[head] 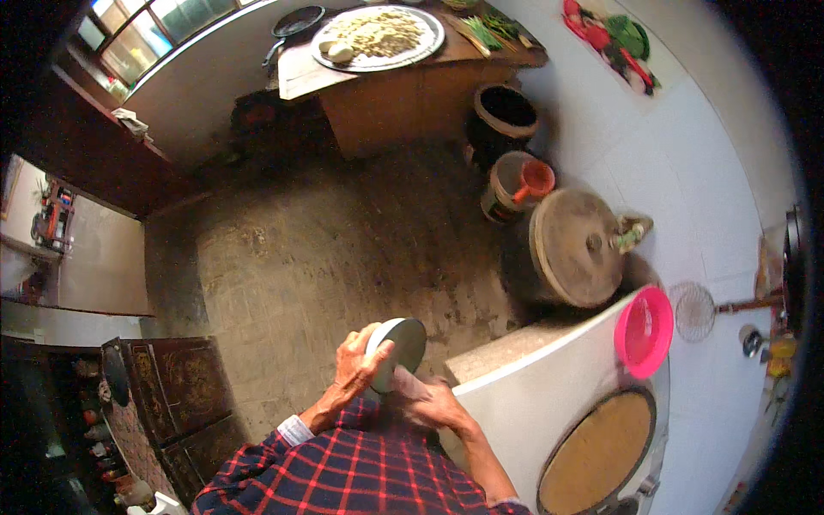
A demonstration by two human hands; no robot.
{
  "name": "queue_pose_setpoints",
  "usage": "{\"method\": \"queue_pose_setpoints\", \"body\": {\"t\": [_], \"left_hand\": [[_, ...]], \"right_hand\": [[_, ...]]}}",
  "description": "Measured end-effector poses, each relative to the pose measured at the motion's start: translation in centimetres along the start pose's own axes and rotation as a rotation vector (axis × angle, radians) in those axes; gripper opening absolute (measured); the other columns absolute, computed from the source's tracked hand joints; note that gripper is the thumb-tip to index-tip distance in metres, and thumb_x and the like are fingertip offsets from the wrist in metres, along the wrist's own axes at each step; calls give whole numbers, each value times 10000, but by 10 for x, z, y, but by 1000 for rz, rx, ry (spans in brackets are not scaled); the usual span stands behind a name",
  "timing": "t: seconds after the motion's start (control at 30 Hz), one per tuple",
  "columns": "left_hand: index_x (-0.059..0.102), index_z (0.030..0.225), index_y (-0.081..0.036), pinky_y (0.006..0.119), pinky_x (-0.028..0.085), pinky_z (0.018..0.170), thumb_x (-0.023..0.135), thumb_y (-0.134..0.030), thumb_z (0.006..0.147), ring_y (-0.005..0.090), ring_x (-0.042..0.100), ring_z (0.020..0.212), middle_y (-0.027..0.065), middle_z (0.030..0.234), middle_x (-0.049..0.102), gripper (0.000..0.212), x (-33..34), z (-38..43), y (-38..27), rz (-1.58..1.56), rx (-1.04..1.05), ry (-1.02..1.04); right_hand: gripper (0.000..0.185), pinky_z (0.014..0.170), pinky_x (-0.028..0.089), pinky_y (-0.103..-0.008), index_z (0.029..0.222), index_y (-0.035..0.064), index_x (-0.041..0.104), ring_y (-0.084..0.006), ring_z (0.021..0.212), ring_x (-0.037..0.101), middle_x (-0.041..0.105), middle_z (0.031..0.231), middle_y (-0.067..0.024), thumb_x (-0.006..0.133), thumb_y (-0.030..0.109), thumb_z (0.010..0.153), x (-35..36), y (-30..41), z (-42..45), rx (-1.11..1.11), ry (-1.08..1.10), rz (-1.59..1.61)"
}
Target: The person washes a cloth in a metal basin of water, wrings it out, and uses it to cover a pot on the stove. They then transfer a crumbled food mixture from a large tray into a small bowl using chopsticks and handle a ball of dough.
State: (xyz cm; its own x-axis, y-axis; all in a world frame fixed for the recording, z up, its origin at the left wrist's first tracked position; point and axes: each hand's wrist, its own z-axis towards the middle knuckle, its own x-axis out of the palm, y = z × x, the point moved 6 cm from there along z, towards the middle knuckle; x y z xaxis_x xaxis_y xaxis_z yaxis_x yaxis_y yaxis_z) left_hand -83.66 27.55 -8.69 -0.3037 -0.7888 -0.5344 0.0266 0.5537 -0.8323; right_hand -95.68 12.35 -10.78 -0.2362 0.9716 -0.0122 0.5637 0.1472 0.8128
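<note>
In front of my plaid shirt, my left hand [354, 364] grips a round bowl [410, 344] by its pale rim. The bowl is tipped on its side, and its inner face looks grey-green. My right hand [436, 402] is at the bowl's near right side, its fingers blurred against the inside. Whether those fingers hold a cloth or some other thing cannot be made out. The bowl's lower part is hidden behind my right hand.
To my right, a white counter [496, 412] bears a pink basin [644, 331] and a round brown lid [599, 450]. Beyond stand a lidded vat [573, 251] and a bucket [499, 193] with a red dipper [537, 177]. A far table [386, 90] carries a food-laden tray [434, 48].
</note>
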Motion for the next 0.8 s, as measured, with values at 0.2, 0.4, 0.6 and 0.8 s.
{"method": "queue_pose_setpoints", "body": {"t": [0.2, 0.4, 0.6, 0.8], "left_hand": [[631, 1145, -71, 365, 487, 773, 639, -371, 861, 259, 634, 862, 171, 951, 663, 413, -87, 104, 59, -249, -162, -153], [632, 1151, -31, 305, 485, 778, 646, -311, 879, 165, 623, 858, 97, 949, 692, 391, -124, 146, 92, -361, -183, -335], [636, 1151, -19, 318, 470, 791, 606, -369, 898, 168, 599, 884, 87, 960, 681, 432, -134, 185, 98, -360, -342, -319], [631, 1136, 18, 306, 457, 784, 604, -359, 901, 162, 572, 863, 72, 930, 658, 445, -130, 255, 68, -495, -341, -436]], "right_hand": [[261, 621, 510, -360, 928, 3, 662, -248, 681, 618, 644, 769, -129, 650, 162, 722, -133, -128, -100, 601, -754, -85], [489, 891, 483, -445, 1024, -28, 642, -370, 1033, 616, 665, 1023, -227, 686, 320, 683, -141, -71, -173, 925, -802, -751], [525, 884, 489, -415, 1092, 6, 656, -343, 1015, 632, 664, 1053, -221, 703, 372, 719, -178, -97, -49, 800, -768, -674], [462, 893, 486, -387, 1084, 15, 673, -323, 1011, 640, 678, 1036, -199, 688, 343, 759, -235, -28, 120, 511, -699, -507]]}}
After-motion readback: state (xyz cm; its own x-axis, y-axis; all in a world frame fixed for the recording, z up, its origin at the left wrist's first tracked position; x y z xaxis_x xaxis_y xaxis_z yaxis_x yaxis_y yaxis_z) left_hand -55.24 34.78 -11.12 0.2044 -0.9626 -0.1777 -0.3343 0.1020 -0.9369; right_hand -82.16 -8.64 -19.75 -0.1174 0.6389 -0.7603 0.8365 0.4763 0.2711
